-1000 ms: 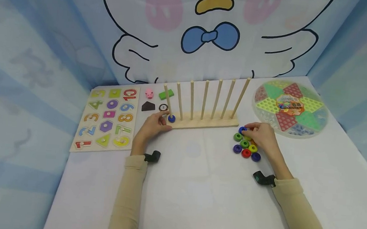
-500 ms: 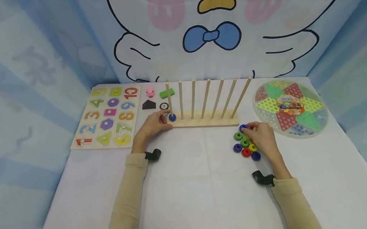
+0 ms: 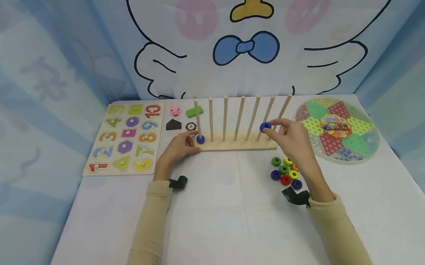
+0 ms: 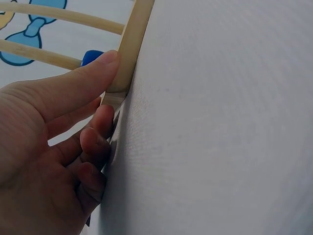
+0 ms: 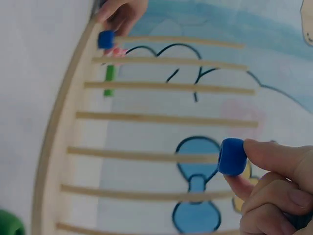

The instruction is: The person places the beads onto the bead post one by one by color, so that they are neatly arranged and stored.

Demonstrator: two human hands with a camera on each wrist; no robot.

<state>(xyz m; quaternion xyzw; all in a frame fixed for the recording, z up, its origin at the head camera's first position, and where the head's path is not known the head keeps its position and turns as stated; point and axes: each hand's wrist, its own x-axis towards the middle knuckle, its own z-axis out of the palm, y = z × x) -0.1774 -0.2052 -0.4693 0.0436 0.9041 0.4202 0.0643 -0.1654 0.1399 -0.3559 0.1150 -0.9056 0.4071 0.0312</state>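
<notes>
A wooden peg stand (image 3: 230,145) with a row of upright pegs stands toward the back of the table. My left hand (image 3: 176,151) holds the left end of its base, thumb on the near side in the left wrist view. Around the foot of the leftmost peg sits a blue bead (image 3: 200,140). Thumb and fingertip of my right hand (image 3: 295,144) pinch another blue bead (image 5: 233,156). It is raised in front of the pegs at the stand's right end, and its hole shows in the head view.
Several loose beads (image 3: 285,180) in green, yellow, orange, red and purple-blue lie below the right hand. A number puzzle board (image 3: 117,171) is at left, a round game board (image 3: 350,137) at right. A pink pig (image 3: 175,110) and green block (image 3: 194,112) lie behind the left hand.
My right hand has lifted the blue bead from the pile and carried it up and left to the pegs. The left hand stays at the base's end.
</notes>
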